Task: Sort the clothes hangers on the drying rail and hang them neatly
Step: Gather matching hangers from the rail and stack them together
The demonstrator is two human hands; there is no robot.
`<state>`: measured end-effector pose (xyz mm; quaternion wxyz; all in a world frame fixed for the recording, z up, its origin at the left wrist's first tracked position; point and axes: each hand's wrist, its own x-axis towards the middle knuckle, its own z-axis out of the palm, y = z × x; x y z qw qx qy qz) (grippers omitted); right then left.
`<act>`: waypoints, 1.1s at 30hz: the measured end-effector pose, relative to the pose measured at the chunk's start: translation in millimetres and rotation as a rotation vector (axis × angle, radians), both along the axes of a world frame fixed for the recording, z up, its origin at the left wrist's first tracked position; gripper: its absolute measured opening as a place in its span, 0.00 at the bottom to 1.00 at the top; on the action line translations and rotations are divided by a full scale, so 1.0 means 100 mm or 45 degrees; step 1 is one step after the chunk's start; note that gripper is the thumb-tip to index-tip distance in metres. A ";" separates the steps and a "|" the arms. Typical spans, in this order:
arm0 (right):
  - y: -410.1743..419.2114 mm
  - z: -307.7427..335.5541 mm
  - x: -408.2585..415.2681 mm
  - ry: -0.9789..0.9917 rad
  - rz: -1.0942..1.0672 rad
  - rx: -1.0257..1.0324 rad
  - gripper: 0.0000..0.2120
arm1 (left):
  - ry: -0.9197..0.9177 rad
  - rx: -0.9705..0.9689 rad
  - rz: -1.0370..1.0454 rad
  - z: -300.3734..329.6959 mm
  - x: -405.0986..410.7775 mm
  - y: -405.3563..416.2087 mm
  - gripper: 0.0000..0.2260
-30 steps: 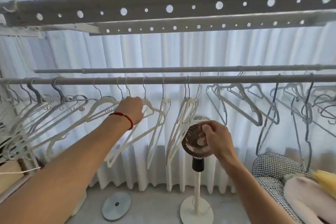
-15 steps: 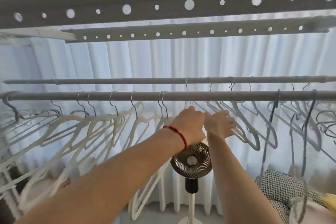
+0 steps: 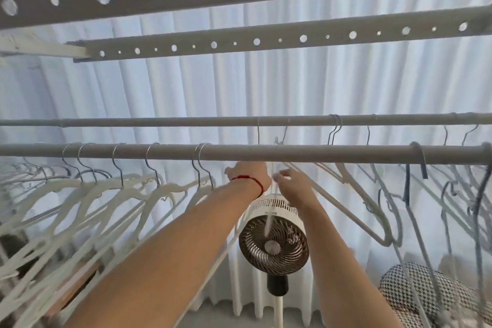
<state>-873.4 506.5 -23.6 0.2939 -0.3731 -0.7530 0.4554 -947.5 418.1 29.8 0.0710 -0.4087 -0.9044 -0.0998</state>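
Note:
The near drying rail (image 3: pixel 319 154) runs across the view, with the far rail (image 3: pixel 159 122) behind it. Several white hangers (image 3: pixel 127 189) hang crowded and tilted on the near rail's left part. Grey hangers (image 3: pixel 372 210) hang tangled on the right, on both rails. My left hand (image 3: pixel 249 174), a red string at its wrist, reaches up just under the near rail; its fingers curl out of sight around a white hanger (image 3: pixel 270 210) that hangs edge-on between my hands. My right hand (image 3: pixel 292 184) pinches the same hanger near its top.
A standing fan (image 3: pixel 274 245) is directly below my hands, in front of the white curtain (image 3: pixel 186 82). Two perforated grey beams (image 3: pixel 239 42) cross overhead. A checked cushion (image 3: pixel 415 293) lies at the lower right.
My left hand left the white hangers on the left and moved right to the middle. My right hand rose from the fan to the hanger. The view tilted upward and moved closer.

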 end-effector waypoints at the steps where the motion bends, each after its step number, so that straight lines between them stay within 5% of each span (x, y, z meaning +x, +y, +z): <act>1: 0.01 0.00 -0.04 0.098 0.078 -0.178 0.25 | -0.020 0.012 -0.001 0.00 -0.02 0.01 0.14; 3: 0.03 0.00 -0.13 0.199 0.186 -0.508 0.34 | -0.085 0.037 -0.020 -0.01 -0.05 0.00 0.15; 8: 0.10 -0.01 -0.37 0.124 0.293 -0.715 0.49 | -0.180 -0.069 -0.033 -0.01 -0.13 -0.09 0.18; 16: 0.21 -0.13 -0.75 0.109 0.160 -0.596 0.36 | -0.292 -0.140 -0.019 -0.04 -0.19 -0.34 0.17; 21: 0.34 -0.01 -0.74 0.180 0.060 -0.421 0.22 | -0.289 -0.187 -0.001 -0.04 -0.26 -0.40 0.26; 33: 0.70 0.00 -0.23 0.155 -0.044 -0.198 0.24 | -0.061 -0.368 -0.088 -0.08 0.00 -0.46 0.26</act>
